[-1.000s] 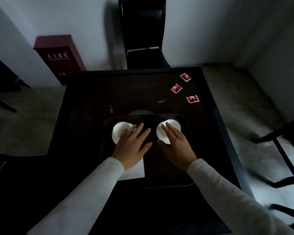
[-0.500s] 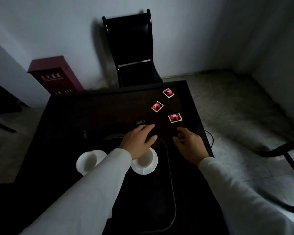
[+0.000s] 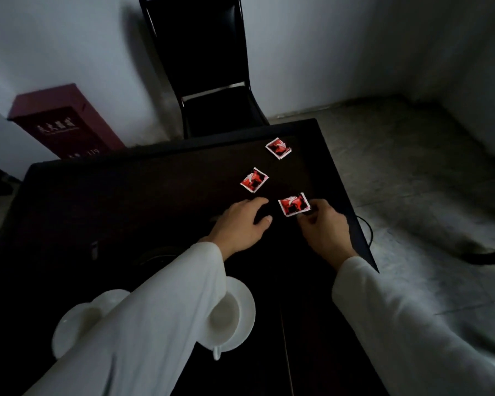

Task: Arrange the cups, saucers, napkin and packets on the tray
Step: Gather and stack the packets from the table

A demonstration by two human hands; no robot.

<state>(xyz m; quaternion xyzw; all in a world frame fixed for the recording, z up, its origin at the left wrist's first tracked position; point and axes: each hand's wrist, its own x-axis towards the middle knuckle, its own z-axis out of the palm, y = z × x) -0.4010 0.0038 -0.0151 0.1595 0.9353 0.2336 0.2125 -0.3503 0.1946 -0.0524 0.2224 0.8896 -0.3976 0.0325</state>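
Three red packets lie on the dark table's far right: the far packet (image 3: 278,148), the middle packet (image 3: 253,180) and the near packet (image 3: 293,204). My right hand (image 3: 325,228) pinches the near packet at its right corner. Just left of it, my left hand (image 3: 240,224) hovers palm down with fingers apart, holding nothing. Two white cups on saucers stand on the dark tray (image 3: 285,352) close to me: the right cup (image 3: 230,314) and the left cup (image 3: 77,320), both partly hidden by my left sleeve. I cannot see the napkin.
A black chair (image 3: 212,81) stands behind the table's far edge and a dark red box (image 3: 60,121) sits on the floor at the far left. The table's right edge (image 3: 352,212) runs right beside my right hand. A cable (image 3: 367,232) loops on the floor there.
Both hands left the cups and reached forward and right toward the packets. My right hand has closed on the near packet. The view swung right, so the cups now sit low.
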